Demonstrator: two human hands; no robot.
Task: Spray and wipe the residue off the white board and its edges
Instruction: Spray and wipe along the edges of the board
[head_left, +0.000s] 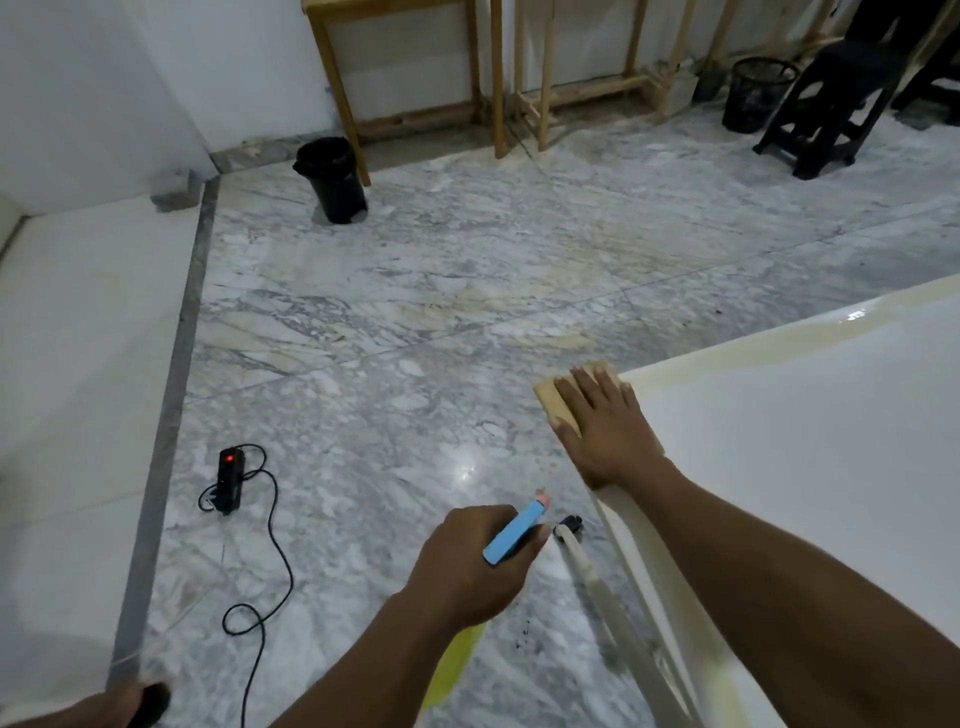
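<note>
- The right hand (608, 431) lies flat, fingers straight and close together, pressing a tan cloth (558, 400) onto a corner of the white board (805, 415), which spreads away to that hand's right.
- The left hand (467, 566), just left of the right wrist, curls round a spray bottle (511, 532). Its blue head pokes out past the thumb, and the blurred yellow-green shape beneath is probably its body.
- A power strip (230, 480) lies well to the left hand's left.

Two bare forearms (779, 597) — one dark slipper (151, 702).
</note>
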